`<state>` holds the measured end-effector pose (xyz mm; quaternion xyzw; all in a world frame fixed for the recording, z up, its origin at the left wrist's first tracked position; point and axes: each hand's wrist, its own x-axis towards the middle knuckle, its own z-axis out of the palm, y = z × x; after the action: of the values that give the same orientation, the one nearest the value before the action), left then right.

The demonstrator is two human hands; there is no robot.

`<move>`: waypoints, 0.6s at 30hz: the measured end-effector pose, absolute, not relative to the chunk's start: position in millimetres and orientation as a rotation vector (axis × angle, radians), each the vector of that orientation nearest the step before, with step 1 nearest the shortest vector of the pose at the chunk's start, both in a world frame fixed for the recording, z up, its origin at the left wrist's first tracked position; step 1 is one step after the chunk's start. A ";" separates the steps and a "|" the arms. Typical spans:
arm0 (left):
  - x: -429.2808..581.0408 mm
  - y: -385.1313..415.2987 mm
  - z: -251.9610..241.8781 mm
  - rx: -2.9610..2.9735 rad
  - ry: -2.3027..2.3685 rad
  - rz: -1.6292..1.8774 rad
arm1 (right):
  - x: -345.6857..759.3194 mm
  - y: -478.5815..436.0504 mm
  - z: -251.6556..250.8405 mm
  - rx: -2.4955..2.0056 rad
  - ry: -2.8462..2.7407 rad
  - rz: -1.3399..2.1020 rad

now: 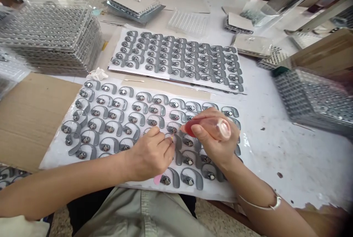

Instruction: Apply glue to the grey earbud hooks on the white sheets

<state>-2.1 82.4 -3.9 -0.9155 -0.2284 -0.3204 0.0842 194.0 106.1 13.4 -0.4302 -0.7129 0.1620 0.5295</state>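
Note:
A white sheet (pixel 55 156) in front of me carries rows of grey hook-shaped earpieces (pixel 110 113) with shiny round centres. My right hand (pixel 217 141) is closed round a small clear squeeze bottle (pixel 212 127) with a reddish tip, which points at an earpiece near the sheet's middle. My left hand (pixel 150 152) rests on the sheet beside it, fingers curled in a pinch at one earpiece (pixel 173 129); what they hold is hidden. A silver bangle (pixel 264 204) sits on my right wrist.
A second sheet of earpieces (pixel 179 58) lies behind the first. Stacks of clear blister trays stand at the left (pixel 52 34) and right (pixel 314 97). Brown cardboard (pixel 30 115) lies under the near sheet's left side. A thin stick (pixel 134 80) and crumpled tissue (pixel 98 73) lie between the sheets.

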 end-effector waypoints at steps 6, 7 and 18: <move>-0.5 80.0 -8.4 -2.715 -0.645 -0.965 | 189.4 106.9 13.6 -1.025 -1.793 0.388; -0.5 80.1 -8.5 -2.716 -0.644 -0.973 | 188.8 106.9 13.8 -1.012 -1.809 0.385; 0.2 80.3 -9.4 -2.717 -0.657 -0.972 | 187.3 106.2 14.6 -1.008 -1.878 0.344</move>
<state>0.2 80.3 -9.4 -0.9143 -0.2211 -0.3270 0.0911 187.3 106.2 14.6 -0.4116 -0.7671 0.1406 0.4716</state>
